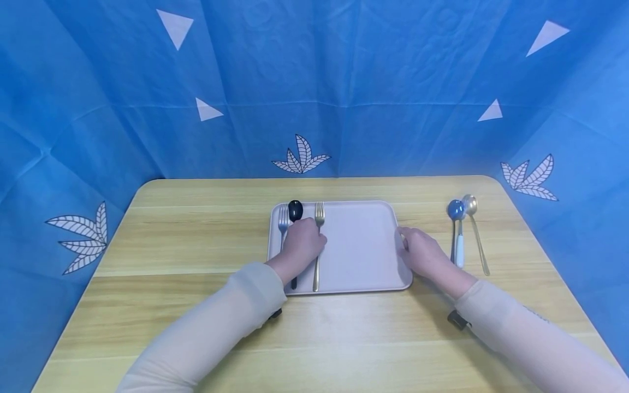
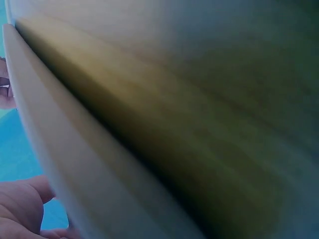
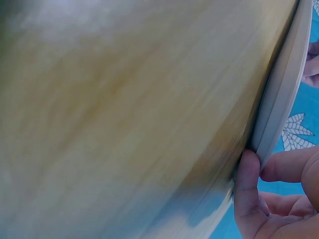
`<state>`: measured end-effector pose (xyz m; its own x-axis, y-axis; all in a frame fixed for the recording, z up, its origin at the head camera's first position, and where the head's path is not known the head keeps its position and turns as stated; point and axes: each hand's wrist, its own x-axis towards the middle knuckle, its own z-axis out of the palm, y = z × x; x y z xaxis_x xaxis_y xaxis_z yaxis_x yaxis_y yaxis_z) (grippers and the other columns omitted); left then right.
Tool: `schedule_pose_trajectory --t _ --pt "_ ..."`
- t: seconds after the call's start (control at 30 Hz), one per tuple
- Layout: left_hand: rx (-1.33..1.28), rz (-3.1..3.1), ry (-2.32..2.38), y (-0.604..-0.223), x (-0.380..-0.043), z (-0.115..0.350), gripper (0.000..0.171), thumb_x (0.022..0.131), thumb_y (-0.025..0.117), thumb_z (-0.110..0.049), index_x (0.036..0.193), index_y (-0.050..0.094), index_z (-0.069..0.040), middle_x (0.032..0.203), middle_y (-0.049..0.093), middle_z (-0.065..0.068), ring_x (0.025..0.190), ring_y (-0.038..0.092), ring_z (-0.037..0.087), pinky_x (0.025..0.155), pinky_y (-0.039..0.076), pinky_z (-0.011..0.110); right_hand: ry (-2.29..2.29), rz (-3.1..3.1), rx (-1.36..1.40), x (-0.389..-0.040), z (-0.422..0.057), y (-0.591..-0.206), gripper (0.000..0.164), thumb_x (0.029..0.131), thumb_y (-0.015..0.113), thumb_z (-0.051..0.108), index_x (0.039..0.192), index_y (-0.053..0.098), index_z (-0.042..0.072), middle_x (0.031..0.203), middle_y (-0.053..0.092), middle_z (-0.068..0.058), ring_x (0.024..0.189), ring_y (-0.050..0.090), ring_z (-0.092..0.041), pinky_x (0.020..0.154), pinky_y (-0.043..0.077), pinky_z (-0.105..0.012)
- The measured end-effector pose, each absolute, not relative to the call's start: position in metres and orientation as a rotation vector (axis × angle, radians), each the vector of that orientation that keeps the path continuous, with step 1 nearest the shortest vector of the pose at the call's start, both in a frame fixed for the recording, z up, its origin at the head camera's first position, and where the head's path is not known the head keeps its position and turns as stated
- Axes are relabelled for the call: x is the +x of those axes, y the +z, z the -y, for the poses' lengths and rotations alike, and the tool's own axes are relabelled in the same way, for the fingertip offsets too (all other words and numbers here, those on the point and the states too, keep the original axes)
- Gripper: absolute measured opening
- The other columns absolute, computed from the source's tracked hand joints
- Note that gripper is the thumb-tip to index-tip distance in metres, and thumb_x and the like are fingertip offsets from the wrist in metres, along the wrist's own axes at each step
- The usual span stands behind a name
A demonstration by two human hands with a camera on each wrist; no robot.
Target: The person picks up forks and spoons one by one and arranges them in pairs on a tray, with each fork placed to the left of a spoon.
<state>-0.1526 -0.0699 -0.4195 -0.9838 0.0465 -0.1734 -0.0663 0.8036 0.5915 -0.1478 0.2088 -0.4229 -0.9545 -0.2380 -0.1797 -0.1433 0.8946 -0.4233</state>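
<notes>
My left hand (image 1: pixel 303 240) is over the left part of a pale pinkish tray (image 1: pixel 361 245), fingers curled at the middle of a black spoon (image 1: pixel 295 210) and hiding it. A silver fork (image 1: pixel 283 218) lies left of that spoon and a gold fork (image 1: pixel 319 213) right of it, both on the tray. At the tray's right edge is my right hand (image 1: pixel 422 252). In the right wrist view its thumb and finger pinch the tray rim (image 3: pixel 279 104). The left wrist view shows part of the left hand (image 2: pixel 22 206) behind the rim.
Right of the tray, on the wooden table (image 1: pixel 196 229), lie a spoon with a blue bowl (image 1: pixel 456 209), a light blue handle (image 1: pixel 460 251) and a gold spoon (image 1: pixel 470 204). The right forearm passes close to their handles. A blue curtain (image 1: pixel 344 82) hangs behind the table.
</notes>
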Motion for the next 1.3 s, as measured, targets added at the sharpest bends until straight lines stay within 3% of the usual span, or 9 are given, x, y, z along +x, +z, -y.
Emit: schedule_pose_trajectory --t 1.3 --pt "0.04 -2.844 0.899 -0.4251 -0.1572 0.0611 0.029 0.092 0.059 -0.007 0.065 0.05 -0.01 0.059 0.045 0.0 0.052 0.048 0.015 0.051 0.04 0.029 -0.607 -2.834 -0.291 -0.1468 -0.2083 -0.4227 0.059 0.091 0.062 0.002 0.143 0.04 -0.012 0.109 0.064 -0.027 0.096 0.065 -0.037 0.084 0.055 -0.049"
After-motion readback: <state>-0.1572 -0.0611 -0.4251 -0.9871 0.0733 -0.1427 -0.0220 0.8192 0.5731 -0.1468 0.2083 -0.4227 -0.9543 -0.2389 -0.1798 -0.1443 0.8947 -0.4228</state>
